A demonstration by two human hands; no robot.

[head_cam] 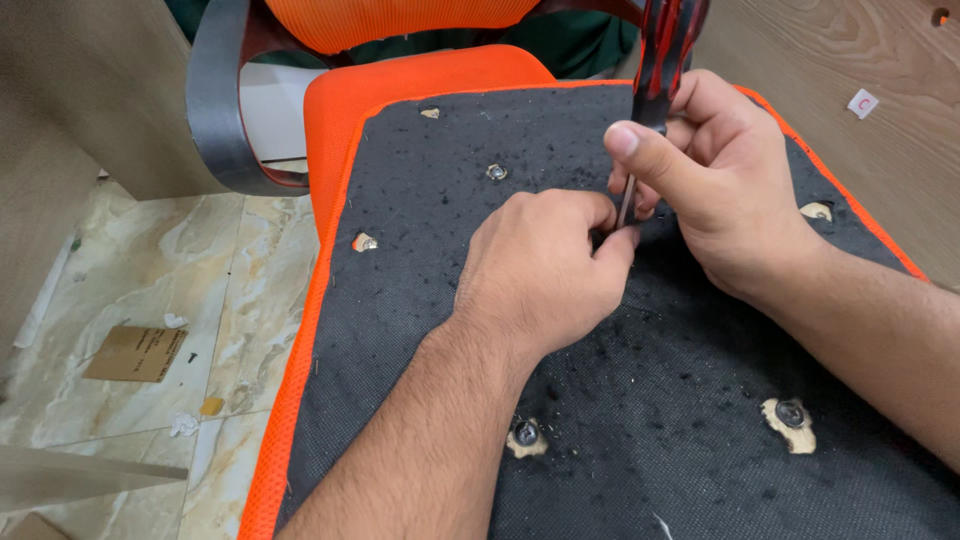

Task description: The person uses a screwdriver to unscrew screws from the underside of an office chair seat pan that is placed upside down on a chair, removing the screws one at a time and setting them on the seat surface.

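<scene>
Screwdriver [660, 60] stands upright in the right hand [720, 190], fist closed on its handle, while the left hand [545, 270] pinches its tip steady against the seat underside [640, 420].

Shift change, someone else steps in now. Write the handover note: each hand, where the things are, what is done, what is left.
Right hand: gripping the red-and-black screwdriver, held upright, its shaft down between both hands.
Left hand: pinched at the shaft's tip, steadying it; the tip itself is hidden.
Orange seat: upside down, black underside fabric facing up.
Done: screws sit in the near holes and a far one.
Left: the spot under the fingers is in progress; holes at the left edge and right edge look unfilled.
</scene>
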